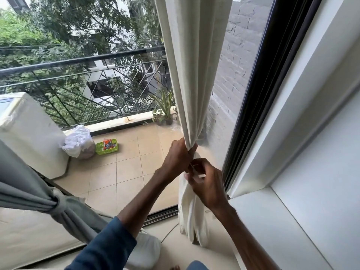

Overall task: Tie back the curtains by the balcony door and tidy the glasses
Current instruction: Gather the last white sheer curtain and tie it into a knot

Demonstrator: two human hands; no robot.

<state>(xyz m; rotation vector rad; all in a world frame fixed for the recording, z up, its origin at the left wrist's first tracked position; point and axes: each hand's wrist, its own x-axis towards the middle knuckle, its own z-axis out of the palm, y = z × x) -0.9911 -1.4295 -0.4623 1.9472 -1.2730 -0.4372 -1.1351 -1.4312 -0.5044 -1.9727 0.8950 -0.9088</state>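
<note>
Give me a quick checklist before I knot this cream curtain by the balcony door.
1. Cream curtain gathered into one bunch: ok, the left hand is closed around it.
2. Right hand on the fabric just below the left: ok.
3. A tie or band ready in the hands: cannot tell, something small and pale shows at the right fingers.
4. Curtain tail off the floor: not ok, it reaches the floor.
5. Grey curtain on the left tied: ok, it is knotted.
6. Glasses tidied: cannot tell, none in view.
</note>
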